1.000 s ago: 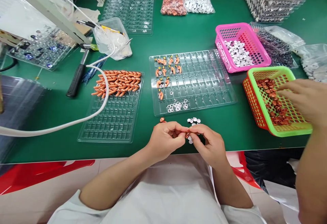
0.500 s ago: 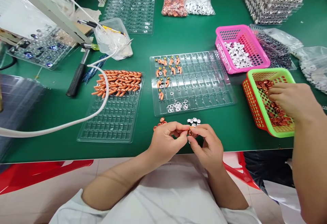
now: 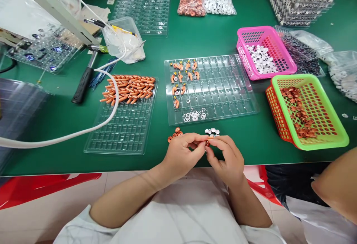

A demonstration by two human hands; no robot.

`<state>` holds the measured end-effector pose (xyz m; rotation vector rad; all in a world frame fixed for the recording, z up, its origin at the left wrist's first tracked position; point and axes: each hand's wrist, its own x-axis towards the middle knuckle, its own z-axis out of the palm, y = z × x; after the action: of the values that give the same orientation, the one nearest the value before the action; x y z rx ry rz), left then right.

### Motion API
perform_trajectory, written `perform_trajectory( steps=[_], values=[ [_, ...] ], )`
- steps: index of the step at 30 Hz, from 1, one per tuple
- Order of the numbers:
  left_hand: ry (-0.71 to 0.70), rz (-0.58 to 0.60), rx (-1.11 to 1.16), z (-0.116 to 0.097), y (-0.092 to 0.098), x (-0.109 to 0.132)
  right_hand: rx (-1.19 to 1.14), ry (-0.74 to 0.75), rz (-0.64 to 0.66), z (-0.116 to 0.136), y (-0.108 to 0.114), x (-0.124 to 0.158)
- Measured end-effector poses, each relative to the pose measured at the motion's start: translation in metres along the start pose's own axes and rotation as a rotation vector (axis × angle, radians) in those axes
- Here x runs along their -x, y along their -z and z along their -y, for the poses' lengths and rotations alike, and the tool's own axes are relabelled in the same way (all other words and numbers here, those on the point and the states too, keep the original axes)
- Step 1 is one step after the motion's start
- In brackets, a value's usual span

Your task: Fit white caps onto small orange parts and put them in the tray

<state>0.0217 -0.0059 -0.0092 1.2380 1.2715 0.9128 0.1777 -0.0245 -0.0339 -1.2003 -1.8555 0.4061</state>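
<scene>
My left hand (image 3: 182, 156) and my right hand (image 3: 228, 158) meet at the front edge of the table, both pinching a small orange piece (image 3: 208, 143) between the fingertips. Fingers hide much of its shape. Just behind my left hand lie several round copper-coloured caps (image 3: 177, 130); several white caps (image 3: 212, 131) lie behind my right hand. Farther back, a clear tray (image 3: 217, 99) carries orange curved pieces (image 3: 180, 77) with dark and yellow tips at its left, and thin white rings (image 3: 195, 115) along its near side.
Orange pieces (image 3: 131, 88) fill part of another clear tray (image 3: 117, 132) at left, crossed by a white hose (image 3: 83, 134). A hammer (image 3: 83, 84) lies beyond. Pink (image 3: 281, 51) and green (image 3: 331, 125) baskets stand right. A person's arm (image 3: 338, 184) is at the right edge.
The other person's hand has left the green basket and moved out of view, with only part of the arm remaining at right. My hands have barely moved.
</scene>
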Motion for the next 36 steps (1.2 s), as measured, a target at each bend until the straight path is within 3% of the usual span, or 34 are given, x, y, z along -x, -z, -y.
perform_trajectory(
  steps=[5,12,19,24,30,36],
  values=[
    [-0.031,0.0,-0.01,0.002,0.001,0.0,0.013,0.02,0.021,-0.002,0.0,0.002],
    [-0.07,0.087,-0.012,0.005,0.006,0.004,-0.002,-0.05,0.025,0.0,0.0,0.006],
    [-0.222,0.111,-0.118,0.0,0.007,0.007,0.019,-0.107,-0.022,0.005,-0.001,0.003],
    [-0.329,0.134,-0.196,-0.003,0.011,0.008,-0.01,-0.194,0.017,0.008,0.0,-0.001],
    [-0.217,0.175,-0.129,-0.009,0.021,0.001,-0.336,-0.31,0.074,0.004,0.007,-0.001],
    [-0.403,0.082,-0.169,0.0,0.026,-0.003,-0.675,-0.426,0.072,0.002,0.004,0.001]
  ],
)
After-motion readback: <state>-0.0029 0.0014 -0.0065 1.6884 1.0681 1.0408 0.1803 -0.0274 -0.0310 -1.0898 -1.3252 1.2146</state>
